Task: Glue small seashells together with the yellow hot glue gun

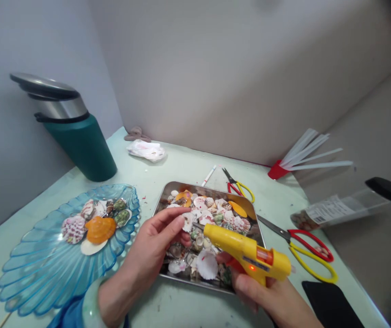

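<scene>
the green table (185, 166) holds a metal tray (257, 233) of shells (207, 265). over the tray, the left hand (156, 239), nearly closed, pinches a small white shell (188, 222). at the tray's right side, the right hand (261, 289) curls around a yellow glue gun (231, 241), its tip (199, 225) by that shell.

This looks like a craft corner: a worktop (181, 303) against plain walls (198, 82), with glue gun (246, 249), shells (207, 265) in a tray (256, 231), large scissors (279, 231) right, white sticks (297, 146) far right.
</scene>
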